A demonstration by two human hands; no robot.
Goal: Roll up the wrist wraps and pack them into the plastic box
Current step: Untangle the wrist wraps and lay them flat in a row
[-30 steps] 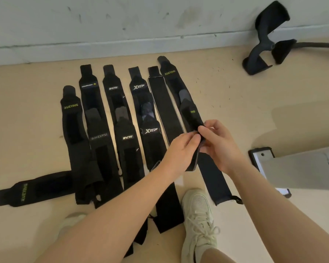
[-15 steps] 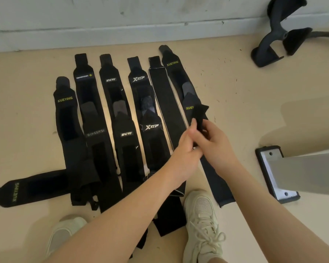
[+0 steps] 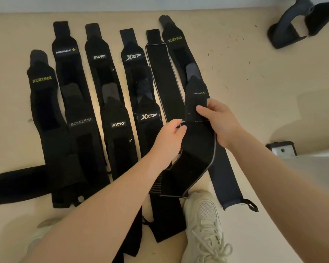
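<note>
- Both hands hold one black wrist wrap (image 3: 196,141) — left hand (image 3: 169,141) pinches its left edge, right hand (image 3: 222,122) pinches the folded top end.
- Below the grip the tail sags to the floor (image 3: 273,92), beside the white sneaker (image 3: 205,221).
- Risk: a loose start and the roll probably telescopes.
- Plastic box isn't in view.

Bare forearms (image 3: 106,211); off-white laced sneakers (image 3: 205,224), apparently mesh-toed.
</note>
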